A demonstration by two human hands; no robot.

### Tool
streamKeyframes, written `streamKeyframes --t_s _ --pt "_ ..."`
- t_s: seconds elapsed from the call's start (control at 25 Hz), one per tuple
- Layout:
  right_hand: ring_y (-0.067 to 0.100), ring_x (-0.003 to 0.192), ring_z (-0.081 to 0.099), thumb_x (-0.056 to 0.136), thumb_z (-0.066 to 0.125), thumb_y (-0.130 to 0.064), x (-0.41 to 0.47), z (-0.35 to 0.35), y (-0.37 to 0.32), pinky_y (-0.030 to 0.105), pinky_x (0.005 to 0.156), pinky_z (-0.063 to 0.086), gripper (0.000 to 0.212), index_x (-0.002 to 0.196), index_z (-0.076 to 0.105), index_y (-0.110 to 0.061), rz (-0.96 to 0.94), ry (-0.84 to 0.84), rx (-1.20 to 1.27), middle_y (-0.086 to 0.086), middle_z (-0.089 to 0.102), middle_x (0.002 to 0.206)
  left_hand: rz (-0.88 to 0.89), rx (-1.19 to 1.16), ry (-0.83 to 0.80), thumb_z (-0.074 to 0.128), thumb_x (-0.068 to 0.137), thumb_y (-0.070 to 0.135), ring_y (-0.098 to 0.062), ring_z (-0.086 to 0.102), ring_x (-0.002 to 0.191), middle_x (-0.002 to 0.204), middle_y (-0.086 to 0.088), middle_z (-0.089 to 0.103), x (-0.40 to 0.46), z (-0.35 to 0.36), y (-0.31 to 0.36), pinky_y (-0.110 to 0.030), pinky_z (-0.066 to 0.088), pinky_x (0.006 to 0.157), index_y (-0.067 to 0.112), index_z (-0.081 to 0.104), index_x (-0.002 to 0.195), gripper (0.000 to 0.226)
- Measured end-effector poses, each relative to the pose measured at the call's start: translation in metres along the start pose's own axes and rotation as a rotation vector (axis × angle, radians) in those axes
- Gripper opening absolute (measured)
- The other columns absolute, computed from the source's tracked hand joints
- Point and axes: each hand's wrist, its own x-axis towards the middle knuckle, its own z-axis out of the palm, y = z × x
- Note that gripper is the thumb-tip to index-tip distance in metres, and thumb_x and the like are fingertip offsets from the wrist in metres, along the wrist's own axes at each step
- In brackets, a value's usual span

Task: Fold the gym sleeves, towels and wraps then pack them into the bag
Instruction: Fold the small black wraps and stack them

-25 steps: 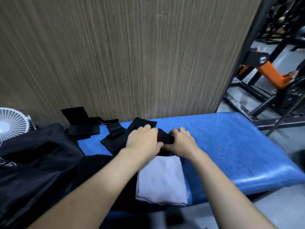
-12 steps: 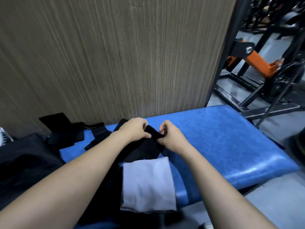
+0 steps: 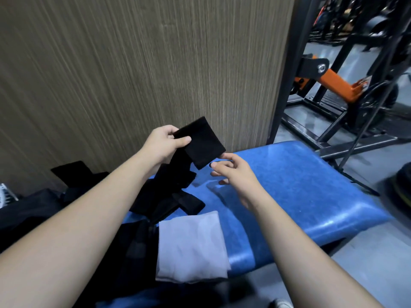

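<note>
My left hand (image 3: 163, 144) grips a black wrap (image 3: 201, 142) and holds it up above the blue bench (image 3: 300, 187); the wrap's tail hangs down to a pile of black wraps (image 3: 169, 196). My right hand (image 3: 233, 172) hovers just below the wrap's lower corner, fingers loosely curled, holding nothing. A folded white towel (image 3: 191, 245) lies at the bench's near edge. A black bag (image 3: 29, 214) sits at the left, partly behind my left arm. More black wraps (image 3: 73, 172) lie by the wall.
A wood-grain wall panel (image 3: 133, 63) stands right behind the bench. A white fan (image 3: 4, 196) peeks in at the left edge. Black and orange gym machines (image 3: 333, 83) fill the floor to the right, with a weight plate (image 3: 400, 190) on the ground.
My left hand lifted the black wrap off the bench and up toward the wall. My right hand let go of it and now hangs just under its corner.
</note>
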Motion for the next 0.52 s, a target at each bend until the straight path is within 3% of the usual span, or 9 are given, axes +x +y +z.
streamKeyframes --t_s 0.08,0.2,0.28,0.36,0.44,0.52 --pt "0.018 0.102 0.07 0.09 0.072 -0.024 -0.003 -0.001 -0.002 0.028 0.077 0.049 0.038 0.124 0.058 -0.019 -0.014 -0.005 -0.005 0.008 0.07 0.103 0.02 -0.065 0.039 0.07 0.09 0.008 0.005 0.056 0.045 0.053 0.012 0.063 -0.007 0.005 0.011 -0.01 0.041 0.044 0.011 0.058 0.085 0.013" --pt "0.011 0.106 0.068 0.09 0.072 -0.026 -0.005 0.0 -0.005 0.024 0.076 0.049 0.03 0.119 0.066 -0.022 -0.065 -0.029 -0.056 0.001 0.071 0.113 0.056 -0.129 0.005 0.066 0.092 0.008 0.005 0.054 0.043 0.047 0.015 0.059 -0.011 0.015 0.022 -0.008 0.041 0.047 0.011 0.056 0.088 0.012" --pt "-0.001 0.092 0.067 0.09 0.071 -0.021 -0.007 0.005 -0.01 0.018 0.071 0.049 0.025 0.115 0.069 -0.017 -0.082 -0.051 -0.037 -0.001 0.074 0.107 0.072 -0.167 -0.04 0.065 0.093 0.009 0.004 0.053 0.044 0.049 0.014 0.06 -0.012 0.024 0.027 -0.011 0.043 0.05 0.012 0.055 0.091 0.011" --pt "-0.003 0.078 0.065 0.09 0.071 -0.016 -0.009 0.012 -0.013 0.013 0.064 0.048 0.026 0.116 0.069 -0.012 -0.086 -0.068 0.042 -0.002 0.073 0.099 0.086 -0.219 -0.077 0.064 0.094 0.011 0.003 0.055 0.049 0.056 0.013 0.063 -0.012 0.033 0.032 -0.015 0.045 0.057 0.015 0.054 0.09 0.012" --pt "0.004 0.076 0.064 0.089 0.073 -0.017 -0.006 0.02 -0.012 0.021 0.067 0.05 0.022 0.109 0.071 -0.008 -0.134 -0.032 0.026 0.002 0.072 0.092 0.084 -0.275 -0.101 0.065 0.094 0.014 -0.002 0.06 0.059 0.069 0.01 0.067 -0.011 0.039 0.037 -0.021 0.047 0.065 0.018 0.054 0.09 0.012" --pt "0.012 0.076 0.063 0.087 0.073 -0.019 0.0 0.026 -0.007 0.036 0.073 0.053 0.014 0.095 0.071 -0.007 -0.188 0.056 -0.041 0.007 0.072 0.086 0.09 -0.303 -0.104 0.065 0.095 0.016 -0.007 0.061 0.066 0.078 0.005 0.067 -0.01 0.043 0.042 -0.025 0.047 0.068 0.019 0.054 0.091 0.011"
